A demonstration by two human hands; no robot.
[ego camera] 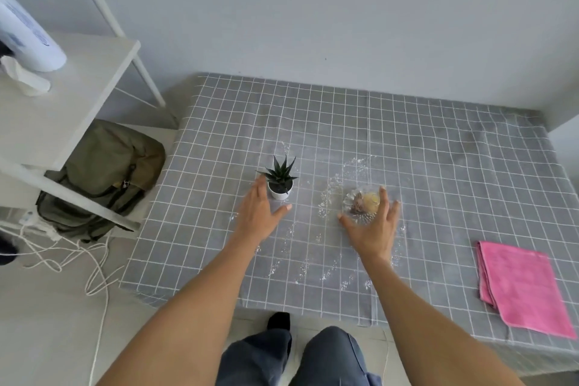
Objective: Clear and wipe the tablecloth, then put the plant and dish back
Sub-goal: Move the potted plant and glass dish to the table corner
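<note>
A grey checked tablecloth [438, 166] covers a low table and carries white crumbs around its middle. A small spiky plant in a white pot [279, 181] stands left of centre. My left hand [257, 213] is open, fingers straight, just left of and below the pot, not gripping it. A clear glass dish [360, 201] with yellow and brown bits inside sits right of the plant. My right hand [372, 229] hovers open over the dish's near edge, fingers spread. A folded pink cloth [523, 285] lies at the table's right front.
A white shelf unit [72, 94] stands to the left with a white bottle [28, 41] on it. An olive backpack [103, 178] and white cables [78, 257] lie on the floor beside the table. The wall runs behind the table.
</note>
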